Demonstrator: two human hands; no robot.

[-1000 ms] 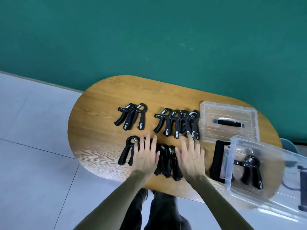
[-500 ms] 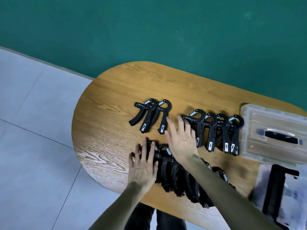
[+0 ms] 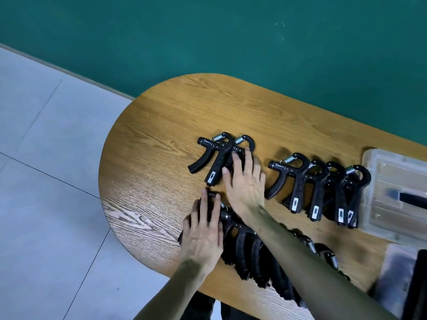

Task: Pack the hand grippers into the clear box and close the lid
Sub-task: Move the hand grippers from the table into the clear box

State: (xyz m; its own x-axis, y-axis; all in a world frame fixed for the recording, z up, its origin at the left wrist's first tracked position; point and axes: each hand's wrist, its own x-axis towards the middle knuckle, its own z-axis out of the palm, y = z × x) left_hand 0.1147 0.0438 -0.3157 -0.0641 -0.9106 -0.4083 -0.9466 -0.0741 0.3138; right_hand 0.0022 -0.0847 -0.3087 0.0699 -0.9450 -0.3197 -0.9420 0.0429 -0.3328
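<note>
A wooden table (image 3: pixel 161 139) stands by a green wall (image 3: pixel 208 38). At its right edge lie the clear lid (image 3: pixel 392 181) and, blurred, the box (image 3: pixel 397 269). Black grippers lie in three groups: a near row (image 3: pixel 258 255), a far row (image 3: pixel 323 190) and a far pair (image 3: pixel 217 155). The right hand (image 3: pixel 245 183) rests flat, fingers straight, on the pair. The left hand (image 3: pixel 203 232) lies spread on the near row's left end.

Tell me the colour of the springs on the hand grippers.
Silver metal, against all-black bodies; clearest on the far-left pair of hand grippers in the head view.
</note>
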